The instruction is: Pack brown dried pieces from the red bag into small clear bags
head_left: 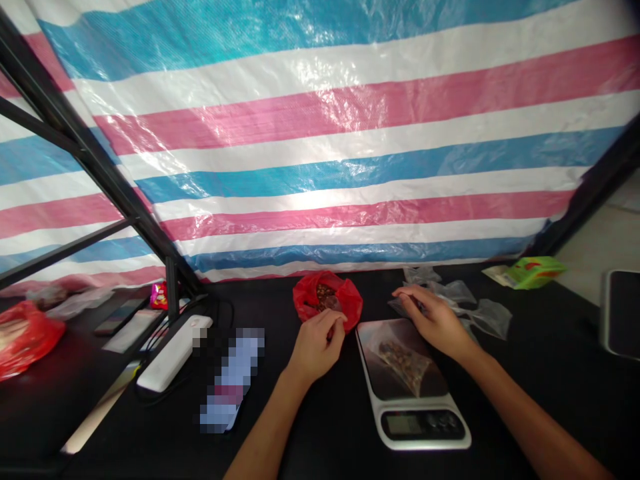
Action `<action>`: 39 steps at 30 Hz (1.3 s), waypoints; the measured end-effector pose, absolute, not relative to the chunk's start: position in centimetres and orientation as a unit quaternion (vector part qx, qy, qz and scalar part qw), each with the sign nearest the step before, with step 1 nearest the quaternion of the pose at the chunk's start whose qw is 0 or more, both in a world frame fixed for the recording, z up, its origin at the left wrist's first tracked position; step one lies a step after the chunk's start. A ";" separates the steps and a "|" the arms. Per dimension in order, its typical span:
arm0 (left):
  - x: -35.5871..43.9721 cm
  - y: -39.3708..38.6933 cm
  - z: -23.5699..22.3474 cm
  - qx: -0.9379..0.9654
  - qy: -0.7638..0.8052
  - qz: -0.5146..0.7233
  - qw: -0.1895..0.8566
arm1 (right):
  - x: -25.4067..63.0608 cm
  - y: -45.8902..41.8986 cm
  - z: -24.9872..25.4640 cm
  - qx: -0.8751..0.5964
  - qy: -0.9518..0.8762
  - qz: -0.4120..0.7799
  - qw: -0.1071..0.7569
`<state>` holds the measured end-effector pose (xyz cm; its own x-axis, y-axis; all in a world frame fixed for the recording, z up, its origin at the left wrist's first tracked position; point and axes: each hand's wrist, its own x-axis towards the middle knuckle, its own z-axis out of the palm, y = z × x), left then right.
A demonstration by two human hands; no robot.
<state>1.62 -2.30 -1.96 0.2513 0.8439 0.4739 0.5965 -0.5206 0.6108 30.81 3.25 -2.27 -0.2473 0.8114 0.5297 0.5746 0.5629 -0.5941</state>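
Observation:
My left hand [320, 343] is closed at the near rim of a red plastic bag [351, 300], fingers curled against its edge. Small brown pieces [326, 295] lie inside the opened bag. My right hand [433, 319] is closed in a pinch beyond the scale, on what looks like the edge of a clear plastic bag [397, 307]; the fingers partly hide it. Between my forearms stands a white kitchen scale [377, 407] with a dark top. On it rests a clear bag of brown pieces [400, 363]. The scale's display is too blurred to read.
Several clear bags [457, 293] lie behind my right hand, with a green packet [537, 272] farther right. Left of me are a phone [233, 380], a white power strip [175, 353] with cables and another red bag [25, 337]. A striped sheet [350, 167] hangs behind.

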 end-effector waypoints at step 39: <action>0.8 -1.3 -2.9 0.606 0.577 0.544 0.062 | 27.9 -5.6 -3.2 -0.558 -0.780 0.048 0.280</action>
